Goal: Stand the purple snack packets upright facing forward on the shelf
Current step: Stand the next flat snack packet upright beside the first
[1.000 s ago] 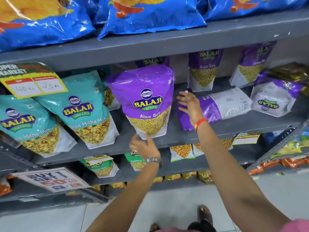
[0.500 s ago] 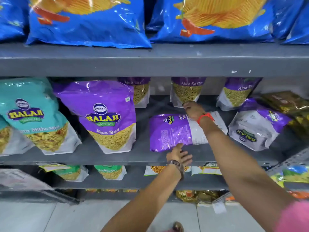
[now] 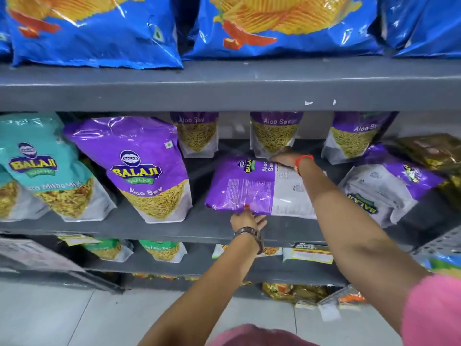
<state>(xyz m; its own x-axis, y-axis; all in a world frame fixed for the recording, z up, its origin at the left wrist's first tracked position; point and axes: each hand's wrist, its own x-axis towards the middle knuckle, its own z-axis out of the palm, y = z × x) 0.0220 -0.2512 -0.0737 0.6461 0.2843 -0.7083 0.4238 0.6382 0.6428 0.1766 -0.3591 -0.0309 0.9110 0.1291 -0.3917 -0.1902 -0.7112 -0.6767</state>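
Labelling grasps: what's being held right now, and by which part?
The lying purple packet: left hand at its near bottom edge, right hand at its far top edge.

Shelf opening: bounded above by the grey upper shelf lip (image 3: 224, 96), below by the grey shelf (image 3: 174, 227) edge — a hand enters between the two.
Left side: blocked by the upright purple packet (image 3: 147, 168) and, further left, the teal packets (image 3: 42, 168), standing close together at the front.
Middle: the flat purple packet (image 3: 249, 188) lies on its side across the shelf floor, with the left hand (image 3: 247, 219) at its near edge and the right hand (image 3: 284, 158) at its far edge.
Gap: bare shelf between the upright and flat packets — open towards the back.
Back row: three purple packets (image 3: 274, 133) stand against the rear wall.
Right side: a tipped purple packet (image 3: 384, 186) and a brown packet (image 3: 431, 153) fill it.
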